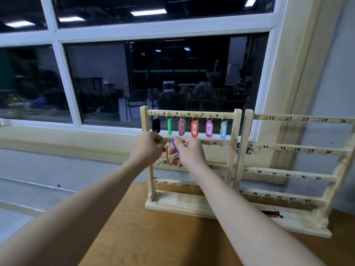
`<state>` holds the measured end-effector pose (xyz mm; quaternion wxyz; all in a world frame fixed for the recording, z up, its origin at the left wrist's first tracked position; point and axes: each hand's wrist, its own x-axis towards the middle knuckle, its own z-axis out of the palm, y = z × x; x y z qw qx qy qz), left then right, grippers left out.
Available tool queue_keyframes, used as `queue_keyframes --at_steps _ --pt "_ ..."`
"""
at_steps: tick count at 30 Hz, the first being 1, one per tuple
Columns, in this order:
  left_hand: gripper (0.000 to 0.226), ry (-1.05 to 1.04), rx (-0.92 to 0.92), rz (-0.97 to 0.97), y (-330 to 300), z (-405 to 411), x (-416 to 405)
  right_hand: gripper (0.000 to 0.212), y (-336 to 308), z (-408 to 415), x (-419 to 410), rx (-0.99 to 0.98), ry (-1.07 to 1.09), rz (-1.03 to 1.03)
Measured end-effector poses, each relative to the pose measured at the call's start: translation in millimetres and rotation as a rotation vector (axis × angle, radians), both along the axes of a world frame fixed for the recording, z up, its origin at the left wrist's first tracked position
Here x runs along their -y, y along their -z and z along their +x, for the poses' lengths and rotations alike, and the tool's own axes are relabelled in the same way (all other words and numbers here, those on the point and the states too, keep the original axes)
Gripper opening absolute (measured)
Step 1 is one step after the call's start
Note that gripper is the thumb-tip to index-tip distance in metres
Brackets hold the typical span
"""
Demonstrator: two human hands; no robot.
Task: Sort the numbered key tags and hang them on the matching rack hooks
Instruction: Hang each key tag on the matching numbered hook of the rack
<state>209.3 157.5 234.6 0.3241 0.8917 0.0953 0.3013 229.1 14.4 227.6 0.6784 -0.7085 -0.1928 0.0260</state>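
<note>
A wooden key rack (237, 131) numbered 1 to 24 stands on the table. Its top bar carries several tags: black (156, 125), green (169, 126), pink 3 (181, 128), orange 4 (194, 129), pink 5 (209, 129) and a yellow-blue one (223, 130). Both hands are at the second bar's left end. My left hand (148, 148) pinches something small at the bar, beside an orange tag (166, 153) seen edge-on. My right hand (189, 152) pinches a purple tag (175, 145) by the hooks.
A second wooden rack (249, 139) numbered 25 to 48 stands to the right, with a dark tag near hook 31 (248, 150). A red-black packet (273, 214) lies behind its base. The racks stand on a brown table (153, 237) below a large window.
</note>
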Motion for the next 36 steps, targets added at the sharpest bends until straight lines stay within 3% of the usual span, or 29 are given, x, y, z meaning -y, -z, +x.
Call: queue_keyframes --at_steps 6,15,36 --pt "0.028 0.073 -0.03 -0.007 3.5 -4.5 -10.0 0.021 -2.2 3.3 -11.7 -0.006 0.049 -0.002" --pt "0.025 0.1 -0.026 -0.014 12.3 -19.1 -14.7 0.034 12.1 8.3 -37.7 0.157 0.254 -0.16" --pt "0.019 0.075 -0.096 0.002 16.3 -39.9 -17.4 0.04 21.8 5.8 -49.4 0.201 0.498 -0.251"
